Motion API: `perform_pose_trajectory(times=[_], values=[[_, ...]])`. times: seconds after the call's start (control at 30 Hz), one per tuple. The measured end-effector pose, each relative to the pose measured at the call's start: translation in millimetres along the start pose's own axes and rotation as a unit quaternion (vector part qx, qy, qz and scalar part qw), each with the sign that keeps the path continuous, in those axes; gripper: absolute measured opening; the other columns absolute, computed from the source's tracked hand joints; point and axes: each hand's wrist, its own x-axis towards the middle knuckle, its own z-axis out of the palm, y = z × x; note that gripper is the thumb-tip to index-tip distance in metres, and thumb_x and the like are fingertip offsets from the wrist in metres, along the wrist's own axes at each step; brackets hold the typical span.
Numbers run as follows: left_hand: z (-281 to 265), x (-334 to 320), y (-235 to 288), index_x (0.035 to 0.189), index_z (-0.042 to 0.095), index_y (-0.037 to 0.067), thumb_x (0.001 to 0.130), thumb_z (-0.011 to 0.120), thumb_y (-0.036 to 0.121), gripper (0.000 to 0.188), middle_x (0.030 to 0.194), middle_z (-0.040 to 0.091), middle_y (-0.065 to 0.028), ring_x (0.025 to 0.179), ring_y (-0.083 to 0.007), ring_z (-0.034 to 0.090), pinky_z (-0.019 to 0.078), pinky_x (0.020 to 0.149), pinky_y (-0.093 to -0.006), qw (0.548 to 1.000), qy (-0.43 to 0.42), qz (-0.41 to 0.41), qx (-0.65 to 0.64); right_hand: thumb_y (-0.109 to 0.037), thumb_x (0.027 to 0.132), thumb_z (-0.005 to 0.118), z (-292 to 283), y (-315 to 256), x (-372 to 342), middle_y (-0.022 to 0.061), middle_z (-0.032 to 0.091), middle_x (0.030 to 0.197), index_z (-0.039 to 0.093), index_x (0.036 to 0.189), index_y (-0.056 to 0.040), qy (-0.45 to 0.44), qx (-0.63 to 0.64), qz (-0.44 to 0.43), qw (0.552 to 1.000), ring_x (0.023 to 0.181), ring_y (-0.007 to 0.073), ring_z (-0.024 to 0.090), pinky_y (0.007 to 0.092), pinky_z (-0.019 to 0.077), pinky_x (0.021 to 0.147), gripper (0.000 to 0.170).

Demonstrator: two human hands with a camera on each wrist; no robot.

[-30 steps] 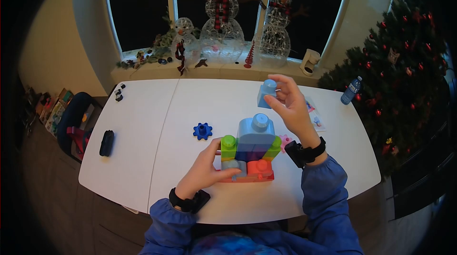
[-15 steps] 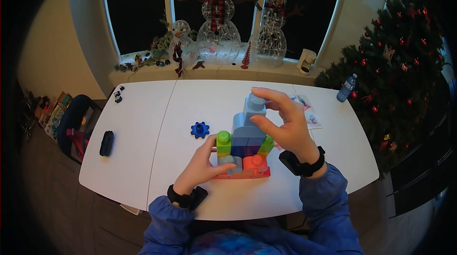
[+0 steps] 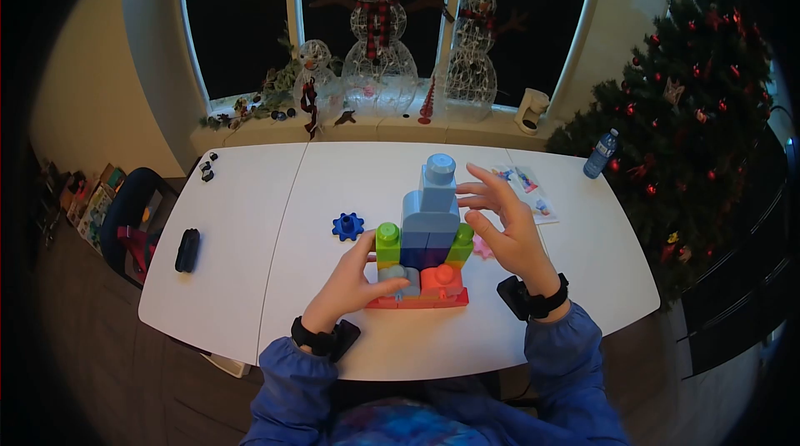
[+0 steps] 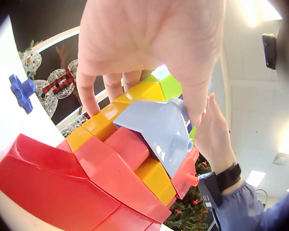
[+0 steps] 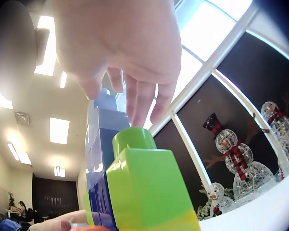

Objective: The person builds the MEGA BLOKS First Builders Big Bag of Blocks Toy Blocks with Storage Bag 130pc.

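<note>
A block structure stands upright on the table, with a red base (image 3: 417,303), green blocks (image 3: 388,244) (image 5: 149,187) at both sides and a blue column in the middle. The light blue block (image 3: 438,182) tops the column. My left hand (image 3: 340,289) grips the structure's left side, its thumb by the grey-blue piece (image 4: 159,130) and its fingers along the yellow blocks (image 4: 103,120). Just right of the column, my right hand (image 3: 512,234) is held with its fingers spread and nothing between them.
A dark blue gear (image 3: 347,226) lies left of the structure, a pink gear (image 3: 482,247) to its right. Behind my right hand is a printed sheet (image 3: 533,196). A water bottle (image 3: 601,154) stands at the right edge, a black case (image 3: 188,250) lies at the left.
My right hand brought the light blue block left and down onto the column, then let it go and drew back to the right. My left hand has stayed on the structure.
</note>
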Motion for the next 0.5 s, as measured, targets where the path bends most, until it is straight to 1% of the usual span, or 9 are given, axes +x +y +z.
perform_pose_trajectory(times=[0.07, 0.1, 0.2, 0.3, 0.4, 0.5], values=[[0.1, 1.1, -0.3, 0.146, 0.047, 0.004, 0.084, 0.089, 0.031, 0.08, 0.136, 0.062, -0.0145, 0.126, -0.0284, 0.062, 0.0497, 0.106, -0.0436, 1.0, 0.0, -0.004, -0.006, -0.011, 0.097, 0.073, -2.2, 18.1, -15.2, 0.0147, 0.073, 0.126, 0.06, 0.141, -0.0054, -0.007, -0.019, 0.026, 0.999, 0.113, 0.0245, 0.073, 0.0339, 0.0558, 0.095, 0.046], [0.0, 1.1, -0.3, 0.146, 0.047, 0.004, 0.084, 0.089, 0.031, 0.08, 0.136, 0.062, -0.0145, 0.126, -0.0283, 0.061, 0.0498, 0.106, -0.0438, 1.0, -0.001, -0.007, -0.009, -0.009, 0.097, 0.072, -0.3, 21.2, -21.8, 0.0135, 0.075, 0.121, 0.063, 0.136, -0.0033, 0.005, -0.003, 0.043, 0.999, 0.111, 0.0232, 0.073, 0.0333, 0.0556, 0.095, 0.041], [0.8, 1.4, 0.1, 0.148, 0.046, 0.004, 0.084, 0.089, 0.029, 0.081, 0.137, 0.062, -0.0141, 0.127, -0.0285, 0.061, 0.0496, 0.107, -0.0444, 1.0, 0.006, -0.007, -0.013, -0.007, 0.098, 0.072, 5.8, 31.4, -31.1, 0.0117, 0.075, 0.116, 0.066, 0.13, -0.0019, -0.007, -0.021, 0.03, 0.999, 0.107, 0.0204, 0.073, 0.0325, 0.0555, 0.095, 0.033], [0.0, 2.2, 0.3, 0.15, 0.044, 0.005, 0.085, 0.088, 0.028, 0.082, 0.139, 0.061, -0.0142, 0.128, -0.0291, 0.06, 0.0488, 0.109, -0.0448, 1.0, 0.0, -0.012, -0.023, -0.007, 0.099, 0.072, 17.8, 47.1, -39.2, 0.0105, 0.075, 0.113, 0.068, 0.123, 0.0003, 0.02, 0.054, 0.074, 0.996, 0.105, 0.0173, 0.072, 0.0322, 0.0557, 0.096, 0.025], [-1.1, 1.1, 4.2, 0.154, 0.041, 0.005, 0.085, 0.088, 0.029, 0.086, 0.142, 0.06, -0.0156, 0.129, -0.0293, 0.06, 0.0483, 0.11, -0.0448, 1.0, -0.002, -0.026, -0.008, -0.008, 0.1, 0.071, 24.8, 50.3, -40.5, 0.0099, 0.074, 0.113, 0.067, 0.121, 0.0009, 0.042, 0.05, 0.049, 0.997, 0.106, 0.016, 0.071, 0.0321, 0.0553, 0.097, 0.024], [-24.2, 1.9, -7.4, 0.157, 0.039, 0.006, 0.088, 0.085, 0.029, 0.087, 0.143, 0.059, -0.0168, 0.133, -0.0293, 0.058, 0.0479, 0.11, -0.0446, 0.998, -0.05, 0.003, 0.027, -0.008, 0.101, 0.07, 27.5, 52.0, -43.1, 0.0098, 0.073, 0.115, 0.065, 0.123, 0.0012, 0.052, 0.073, 0.049, 0.995, 0.107, 0.0157, 0.07, 0.032, 0.0545, 0.098, 0.025]])
